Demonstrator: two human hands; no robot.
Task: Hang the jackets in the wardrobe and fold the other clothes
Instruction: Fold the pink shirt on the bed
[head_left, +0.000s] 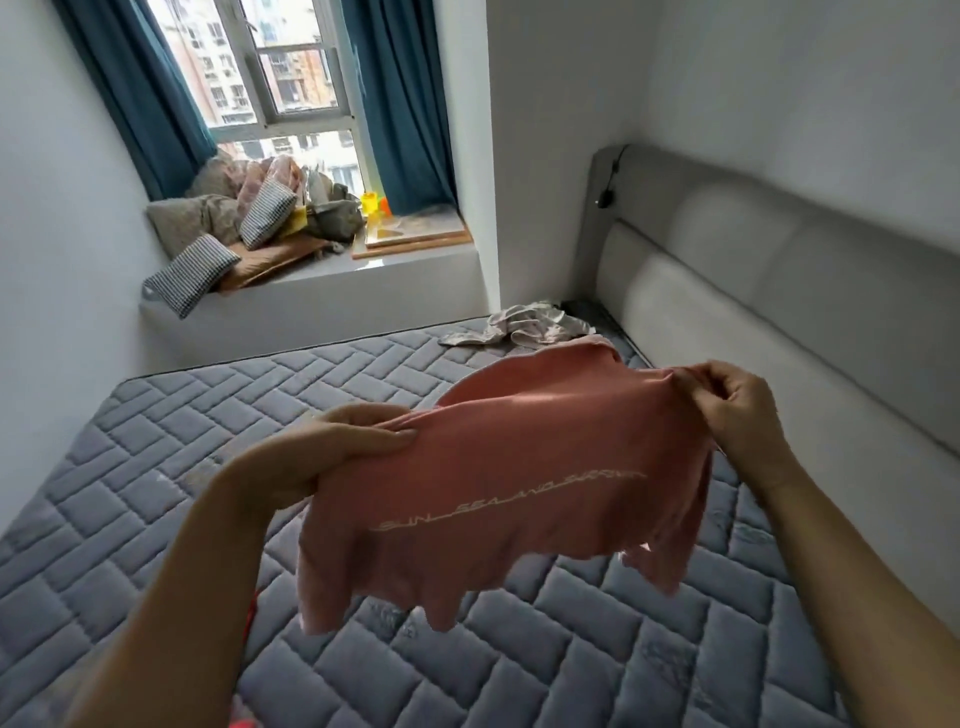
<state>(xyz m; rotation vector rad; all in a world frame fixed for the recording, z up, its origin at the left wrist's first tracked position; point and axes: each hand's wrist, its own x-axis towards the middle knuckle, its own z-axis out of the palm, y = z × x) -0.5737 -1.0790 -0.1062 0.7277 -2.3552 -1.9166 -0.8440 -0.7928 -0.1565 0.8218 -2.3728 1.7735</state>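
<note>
A grey quilted mattress (156, 467) meets a padded headboard (779, 270); checked cushions (189, 273) clutter the window ledge (363, 280) between teal curtains (400, 104).

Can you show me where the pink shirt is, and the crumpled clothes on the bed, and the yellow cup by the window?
pink shirt (519, 467): head view, middle of its front.
crumpled clothes (524, 325): head view, middle of the pile.
yellow cup (369, 201): head view, its side.
</note>
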